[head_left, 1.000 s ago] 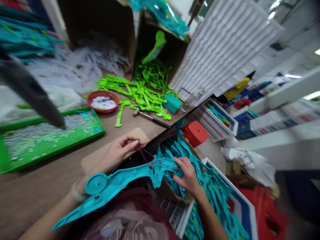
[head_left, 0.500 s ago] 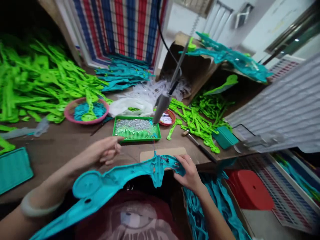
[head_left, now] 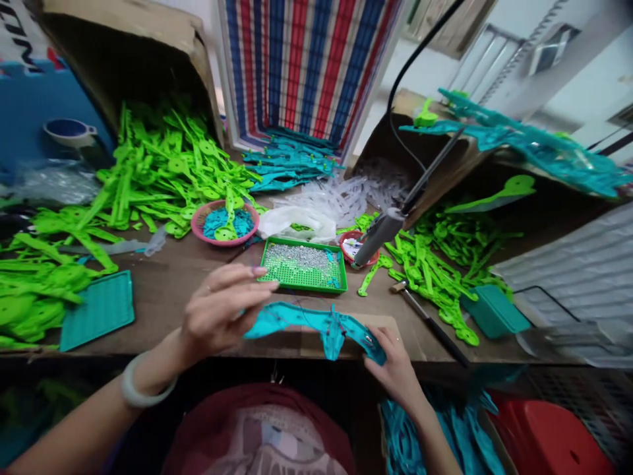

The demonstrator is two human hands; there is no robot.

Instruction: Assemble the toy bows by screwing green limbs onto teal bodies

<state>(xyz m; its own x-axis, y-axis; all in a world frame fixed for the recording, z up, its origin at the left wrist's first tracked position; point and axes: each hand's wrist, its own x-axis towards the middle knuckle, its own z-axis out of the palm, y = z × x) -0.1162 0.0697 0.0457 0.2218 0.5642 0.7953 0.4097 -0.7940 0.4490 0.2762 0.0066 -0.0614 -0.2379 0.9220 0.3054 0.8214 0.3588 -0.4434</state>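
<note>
My right hand [head_left: 391, 363] grips the right end of a long teal plastic shell [head_left: 332, 330], thumb below and fingers on top. The shell has a cross-shaped middle, with its hollow inside showing. Thin dark wires [head_left: 299, 305] rise near its middle. My left hand [head_left: 222, 309] is raised before the shell's left part, fingers stretched out. It hides that end, and whether it touches the shell I cannot tell. Just beyond lies a green tray [head_left: 302, 286] of small silvery parts. A grey electric screwdriver [head_left: 380, 236] hangs above the tray's right side.
Bright green plastic parts [head_left: 173, 158] are heaped on the left, with more [head_left: 425, 264] on the right. A pink basket [head_left: 198, 232] holds small teal pieces. A hammer [head_left: 430, 323] lies right of a cardboard piece [head_left: 316, 342]. A red stool [head_left: 548, 435] stands low at right.
My left hand has moved right and opened its fingers, now covering part of the shell. The shell has turned and shifted, its long left end no longer showing. The view has swung left.
</note>
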